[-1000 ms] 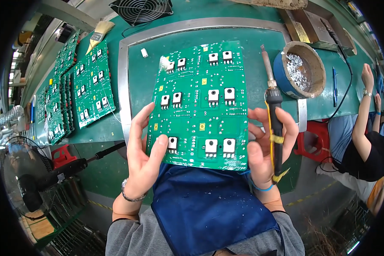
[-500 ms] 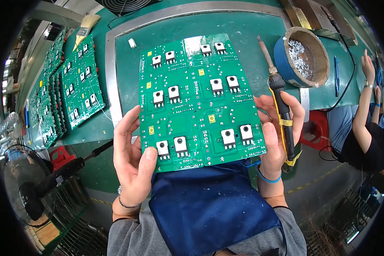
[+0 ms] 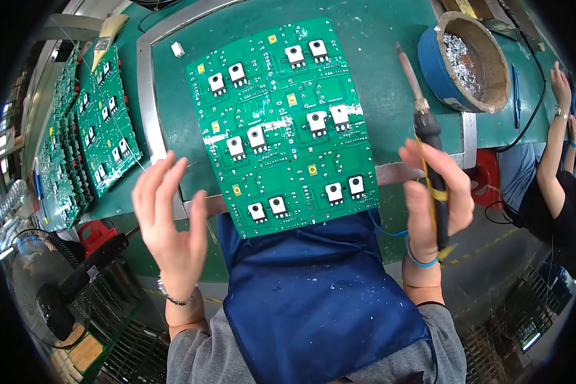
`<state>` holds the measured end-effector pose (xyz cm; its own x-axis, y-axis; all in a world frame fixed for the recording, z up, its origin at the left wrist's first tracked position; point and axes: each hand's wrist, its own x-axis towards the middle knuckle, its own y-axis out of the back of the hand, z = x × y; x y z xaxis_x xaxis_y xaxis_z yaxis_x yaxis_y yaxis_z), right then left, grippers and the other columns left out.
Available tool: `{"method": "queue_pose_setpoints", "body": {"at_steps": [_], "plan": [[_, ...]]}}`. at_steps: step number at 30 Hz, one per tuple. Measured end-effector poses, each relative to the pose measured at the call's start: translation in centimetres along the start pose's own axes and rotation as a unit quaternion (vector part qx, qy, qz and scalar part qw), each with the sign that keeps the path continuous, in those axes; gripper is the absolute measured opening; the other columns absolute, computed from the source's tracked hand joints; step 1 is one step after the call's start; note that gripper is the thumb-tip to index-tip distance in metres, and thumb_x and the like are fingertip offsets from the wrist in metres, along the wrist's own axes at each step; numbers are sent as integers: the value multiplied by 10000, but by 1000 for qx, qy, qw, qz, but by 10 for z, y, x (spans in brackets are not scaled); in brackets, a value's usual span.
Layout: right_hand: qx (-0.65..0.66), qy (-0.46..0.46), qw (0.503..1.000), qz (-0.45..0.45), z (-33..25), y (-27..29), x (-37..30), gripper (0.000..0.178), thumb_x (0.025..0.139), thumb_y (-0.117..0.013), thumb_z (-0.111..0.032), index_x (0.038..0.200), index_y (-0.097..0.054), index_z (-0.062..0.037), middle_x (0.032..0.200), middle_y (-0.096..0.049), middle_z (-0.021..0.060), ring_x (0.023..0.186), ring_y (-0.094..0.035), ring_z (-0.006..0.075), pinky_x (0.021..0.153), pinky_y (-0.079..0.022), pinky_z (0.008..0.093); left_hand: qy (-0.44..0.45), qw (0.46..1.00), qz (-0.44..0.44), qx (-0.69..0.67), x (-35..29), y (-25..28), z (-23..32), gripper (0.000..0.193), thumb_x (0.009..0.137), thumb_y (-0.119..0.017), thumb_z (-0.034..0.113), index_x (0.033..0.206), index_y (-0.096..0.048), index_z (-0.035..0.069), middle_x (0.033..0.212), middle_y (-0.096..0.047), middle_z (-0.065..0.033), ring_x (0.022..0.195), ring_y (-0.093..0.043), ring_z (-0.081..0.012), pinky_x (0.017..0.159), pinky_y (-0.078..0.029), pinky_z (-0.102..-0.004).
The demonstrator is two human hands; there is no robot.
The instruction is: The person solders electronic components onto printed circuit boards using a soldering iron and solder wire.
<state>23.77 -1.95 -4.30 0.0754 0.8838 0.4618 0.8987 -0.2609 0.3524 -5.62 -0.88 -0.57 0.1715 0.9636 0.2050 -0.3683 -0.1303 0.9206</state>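
Head view: the green PCB [image 3: 294,157] is in front of me, most of it over the worktop [image 3: 384,77]; its near edge passes over the metal frame [image 3: 150,96] and overlaps my blue apron [image 3: 313,301], can't tell if they touch. My left hand [image 3: 166,221] is empty, fingers spread, just beside the PCB w/o contact. My right hand [image 3: 445,198] is also apart from it, curled round the soldering iron [image 3: 431,128], whose tip points away from me.

I judge the PCB light & stiff, w/ smooth faces, maybe a bit slippery; its raised components [image 3: 316,121] are prob. fragile. Best hold IMO: by L & R edges, both hands, w/o pressing on the parts.

Around: on the left, more PCBs [image 3: 115,121] stand tilted in a row, w/ a brush [image 3: 109,32] at their far end; a small white piece [image 3: 178,49] lies near the far left corner. On the right, a blue pot [image 3: 434,70] w/ silvery scraps [image 3: 462,64], then a blue pen-like tool [image 3: 516,96]. Main obstacle is the iron, prob. hot, between PCB and pot.
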Motion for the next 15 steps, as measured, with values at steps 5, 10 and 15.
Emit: {"method": "queue_pose_setpoints", "body": {"at_steps": [5,10,15], "plan": [[26,-116,988,96,-18,15,-11,401,886,-582,-246,1121,-465,57,836,-637,199,721,-658,238,658,-550,330,-44,984,-8,173,12,4,-26,264,770,-621,13,1030,-610,53,1203,-535,-105,1159,-444,-317,948,-379,-419],[33,-89,993,76,-24,31,-7,327,865,-608,-218,1016,-506,54,774,-630,182,604,-635,213,580,-529,282,-55,984,12,169,15,4,-39,109,772,-623,5,873,-630,47,1054,-599,-61,1095,-501,-290,903,-402,-404],[5,-89,988,129,-27,27,-10,279,844,-631,-191,956,-534,44,662,-610,129,517,-603,183,456,-460,241,-55,995,15,87,19,17,-29,157,726,-650,-29,869,-669,32,819,-613,-54,918,-581,-258,888,-430,-399]]}}
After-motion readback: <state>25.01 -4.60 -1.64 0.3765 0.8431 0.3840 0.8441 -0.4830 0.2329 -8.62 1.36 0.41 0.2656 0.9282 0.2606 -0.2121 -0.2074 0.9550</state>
